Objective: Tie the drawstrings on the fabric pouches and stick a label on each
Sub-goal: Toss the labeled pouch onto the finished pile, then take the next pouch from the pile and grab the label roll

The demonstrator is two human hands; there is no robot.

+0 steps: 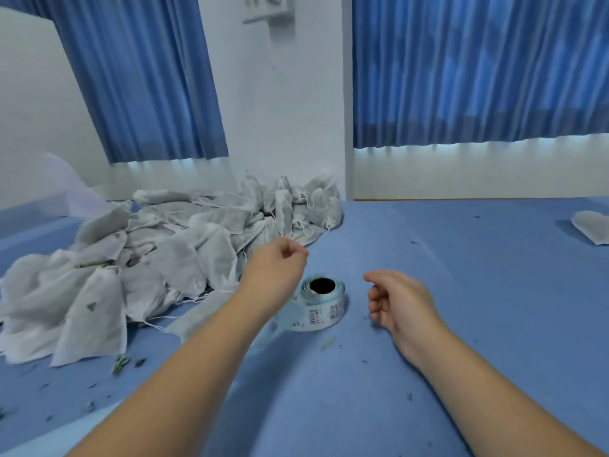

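**Both hands empty over the blue desk, label roll between them**

Left hand (280,262) raised above the desk (461,291), fingers curled loosely into a near fist, thumb against the forefinger — nothing visibly pinched, though a thin drawstring there could not be made out. Right hand (400,300) hovering lower, palm turned inward, fingers half bent and apart, holding nothing.

Roll of barcode labels (321,303) standing on its flat side near the middle of the desk, dark core facing up, printed labels around its outer face; just beside the left wrist, partly hidden by it, and apart from the right hand.

Heap of white fabric pouches (158,258) spread along the left side of the desk up to its far edge, loose drawstrings trailing out — many lying flat, a few bunched at the far end against the white wall. One more white pouch (593,227) alone at the right edge, well apart from the heap.

Small dark-green scraps (120,362) scattered on the desk near the heap's front. Blue curtains (478,67) hanging behind.
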